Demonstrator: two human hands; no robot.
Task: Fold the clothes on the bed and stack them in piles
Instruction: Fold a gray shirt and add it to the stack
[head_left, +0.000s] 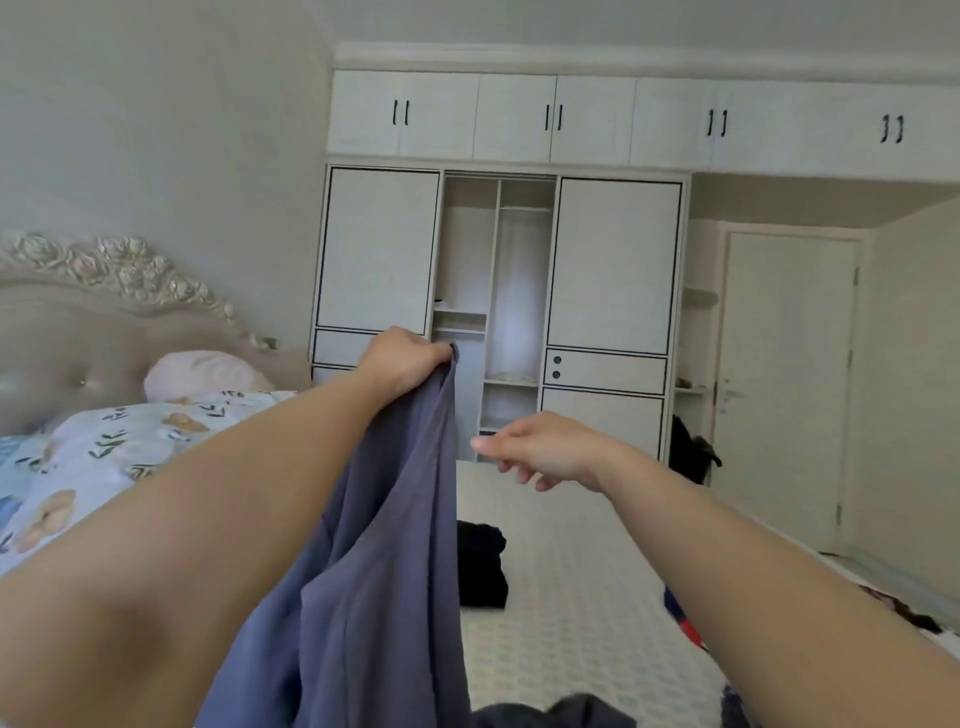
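- While the left hand (402, 358) is raised, its curled fingers grip the top edge of a blue-grey garment (374, 561), which hangs down in front of the bed (571, 597).
- The right hand (540, 449) holds nothing; its fingers are loosely curled, apart from the garment.
- A folded black garment (483, 566) lies on the bed, beyond the hanging cloth.
- A wardrobe (498, 291) stands behind, centre section open.

left hand (402, 361) raised gripping, right hand (540, 449) loose
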